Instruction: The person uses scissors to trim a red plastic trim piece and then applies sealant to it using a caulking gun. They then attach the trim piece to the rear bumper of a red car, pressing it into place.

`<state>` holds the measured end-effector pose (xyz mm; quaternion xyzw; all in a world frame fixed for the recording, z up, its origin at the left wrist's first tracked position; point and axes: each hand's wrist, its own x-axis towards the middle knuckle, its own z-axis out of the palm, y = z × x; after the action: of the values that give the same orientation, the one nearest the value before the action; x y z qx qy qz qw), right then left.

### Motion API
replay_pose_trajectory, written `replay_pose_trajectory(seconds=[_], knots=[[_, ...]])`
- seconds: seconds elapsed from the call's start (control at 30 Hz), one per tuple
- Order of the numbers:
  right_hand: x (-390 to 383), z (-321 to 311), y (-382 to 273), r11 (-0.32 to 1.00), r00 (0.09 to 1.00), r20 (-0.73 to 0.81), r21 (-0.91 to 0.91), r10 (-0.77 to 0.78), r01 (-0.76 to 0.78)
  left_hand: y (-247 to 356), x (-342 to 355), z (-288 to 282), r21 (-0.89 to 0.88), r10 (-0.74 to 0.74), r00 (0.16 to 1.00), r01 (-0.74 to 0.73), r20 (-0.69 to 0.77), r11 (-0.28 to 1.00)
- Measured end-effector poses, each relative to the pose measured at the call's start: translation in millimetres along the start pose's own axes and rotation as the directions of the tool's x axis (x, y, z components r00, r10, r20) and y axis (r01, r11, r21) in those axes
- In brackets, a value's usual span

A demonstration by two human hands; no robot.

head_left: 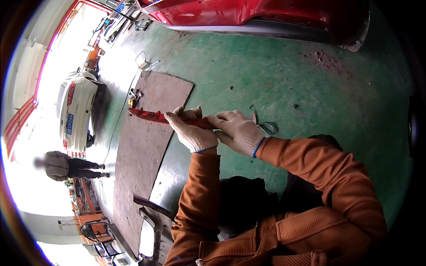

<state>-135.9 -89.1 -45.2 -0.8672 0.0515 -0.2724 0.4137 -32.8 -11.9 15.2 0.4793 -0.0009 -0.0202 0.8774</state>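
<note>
Red plastic is what I have in hand: a long, narrow red lamp strip [153,116], the kind that sits on a car's rear, held level above the green floor [275,75] and crossing over the near edge of a brown board [142,150] lying there. My left hand [191,130], in a white knit glove, wraps over the strip near its middle with the fingers [188,114] curled down and clamped on it. My right hand [237,129], gloved the same way, closes on the strip's right end, fingers together around it; that end is hidden under the glove, so I cannot tell what it is working on there. A thin wire loop [266,128] lies on the floor just beside the right hand, and I cannot tell if it joins the strip. I judge this to be the handling step, with the strip gripped two-handed and turned for inspection or for work on its end. The next move calls for a steady left hold while the right does the fine work, since the strip is long and thin and would flex or snap if twisted. Further out, a red car [248,13] stands across the top, a white car [77,111] waits by the bright doorway at left, a person [66,166] stands near it, and a dark car part [153,217] lies by my left sleeve [195,199].
</note>
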Motion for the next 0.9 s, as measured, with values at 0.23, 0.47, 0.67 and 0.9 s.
replay_pose_trajectory(seconds=[0.23,0.47,0.67,0.9], knots=[[13,1,0,0.998,0.996,-0.068,0.023,-0.06,0.062,-1,8,-11,-0.06,-0.162,0.985,0.158,-0.058,0.986],[11,6,7,0.982,0.992,-0.112,0.188,0.057,-0.035,-6,9,-11,0.01,-0.156,0.986,0.156,-0.051,0.988],[15,-19,17,0.994,0.996,-0.05,0.07,-0.074,0.078,2,34,-41,-0.213,-0.297,0.952,0.305,0.071,0.928],[20,-45,48,0.964,0.97,0.03,0.106,0.242,-0.244,9,24,-36,-0.269,-0.173,0.893,0.303,0.416,0.914]])
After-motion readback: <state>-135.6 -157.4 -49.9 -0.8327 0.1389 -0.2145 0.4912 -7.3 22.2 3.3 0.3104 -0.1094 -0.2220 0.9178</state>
